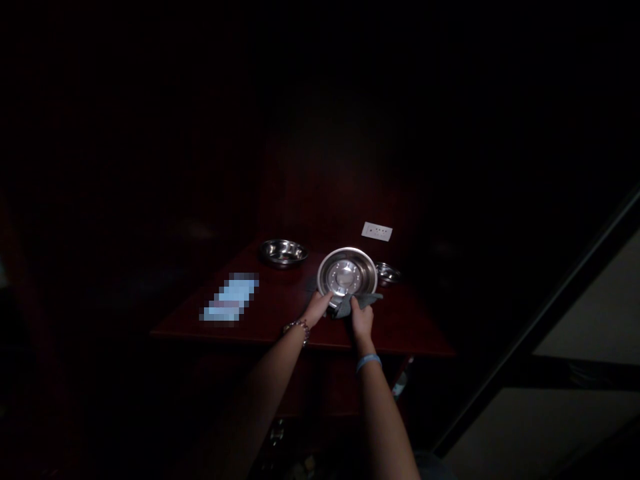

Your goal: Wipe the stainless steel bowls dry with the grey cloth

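Note:
A shiny steel bowl (347, 273) is tilted up over the red-brown table (280, 320), its inside facing me. My left hand (318, 309) is closed on the bowl's lower left rim. At the lower right rim, my right hand (362, 319) pinches a grey cloth (345, 307) against the bowl, thumb on top. The cloth's loose end sticks out to the right. The fingers of both hands are partly hidden below the rim and cloth.
Another steel bowl (283, 253) stands at the back left, and a smaller steel bowl (387, 273) at the back right. A blurred-out bright patch (231, 300) lies on the left. A white socket plate (377, 231) is on the back wall. The surroundings are very dark.

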Motion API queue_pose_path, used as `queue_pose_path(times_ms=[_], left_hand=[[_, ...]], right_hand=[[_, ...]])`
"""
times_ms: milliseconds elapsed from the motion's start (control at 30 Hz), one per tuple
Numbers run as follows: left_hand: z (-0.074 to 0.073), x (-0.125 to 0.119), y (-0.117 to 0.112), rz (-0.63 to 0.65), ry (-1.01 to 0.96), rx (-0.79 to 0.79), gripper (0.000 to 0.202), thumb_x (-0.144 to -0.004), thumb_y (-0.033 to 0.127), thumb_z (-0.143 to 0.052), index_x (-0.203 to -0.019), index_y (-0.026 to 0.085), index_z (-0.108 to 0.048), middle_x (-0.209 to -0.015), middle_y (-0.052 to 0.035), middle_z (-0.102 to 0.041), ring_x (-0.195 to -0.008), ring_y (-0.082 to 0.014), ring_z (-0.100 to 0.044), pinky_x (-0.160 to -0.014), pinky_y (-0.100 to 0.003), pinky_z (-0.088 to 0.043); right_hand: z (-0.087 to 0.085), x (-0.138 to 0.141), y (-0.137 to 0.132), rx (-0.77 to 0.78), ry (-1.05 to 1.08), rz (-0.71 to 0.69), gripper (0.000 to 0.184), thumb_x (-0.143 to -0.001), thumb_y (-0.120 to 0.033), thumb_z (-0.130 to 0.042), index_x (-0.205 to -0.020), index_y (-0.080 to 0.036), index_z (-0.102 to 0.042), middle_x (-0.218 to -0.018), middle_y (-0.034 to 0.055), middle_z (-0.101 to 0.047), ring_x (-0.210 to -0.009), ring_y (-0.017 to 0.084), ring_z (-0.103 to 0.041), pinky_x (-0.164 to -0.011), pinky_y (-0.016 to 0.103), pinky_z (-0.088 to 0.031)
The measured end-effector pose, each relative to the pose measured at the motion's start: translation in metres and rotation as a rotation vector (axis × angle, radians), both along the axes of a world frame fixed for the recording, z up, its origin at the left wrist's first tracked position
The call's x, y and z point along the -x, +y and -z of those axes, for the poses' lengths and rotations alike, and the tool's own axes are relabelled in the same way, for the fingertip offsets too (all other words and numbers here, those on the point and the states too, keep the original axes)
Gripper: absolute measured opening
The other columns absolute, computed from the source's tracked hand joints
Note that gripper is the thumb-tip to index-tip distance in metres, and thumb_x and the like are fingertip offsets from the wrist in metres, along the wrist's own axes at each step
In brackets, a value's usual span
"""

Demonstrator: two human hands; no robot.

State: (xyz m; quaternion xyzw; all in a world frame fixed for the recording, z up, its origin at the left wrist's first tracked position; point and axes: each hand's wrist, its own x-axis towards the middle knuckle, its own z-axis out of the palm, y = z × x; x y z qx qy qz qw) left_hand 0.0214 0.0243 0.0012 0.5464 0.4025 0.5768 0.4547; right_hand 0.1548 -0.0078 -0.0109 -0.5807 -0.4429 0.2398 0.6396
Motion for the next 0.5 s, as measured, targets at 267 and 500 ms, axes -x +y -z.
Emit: queue_pose_path(times_ms=[267,500], left_hand=[[0.0042,-0.0017,0.0074,-0.011,-0.05,0.038,0.03,-0.075,0.031,-0.062,-0.099,0.015,-0.071,-0.097,-0.0101,-0.078,-0.101,-0.023,-0.071,-0.09,-0.032,-0.054],[0.0007,-0.0002,0.0024,-0.021,-0.066,0.041,0.036,-0.077,0.032,-0.063,-0.106,0.012,-0.069,-0.105,-0.0127,-0.077,-0.102,-0.0231,-0.071,-0.093,-0.033,-0.053]], right_hand=[[-0.0004,0.0004,-0.0007,0.018,0.0,-0.01,0.041,-0.082,-0.044,-0.063,-0.097,-0.008,-0.078,-0.102,0.0199,-0.078,-0.101,0.031,-0.075,-0.087,0.035,-0.056],[-0.0019,0.0015,-0.002,0.02,0.016,-0.009,0.041,-0.083,-0.043,-0.063,-0.099,-0.008,-0.078,-0.103,0.019,-0.078,-0.101,0.03,-0.075,-0.086,0.033,-0.056]])
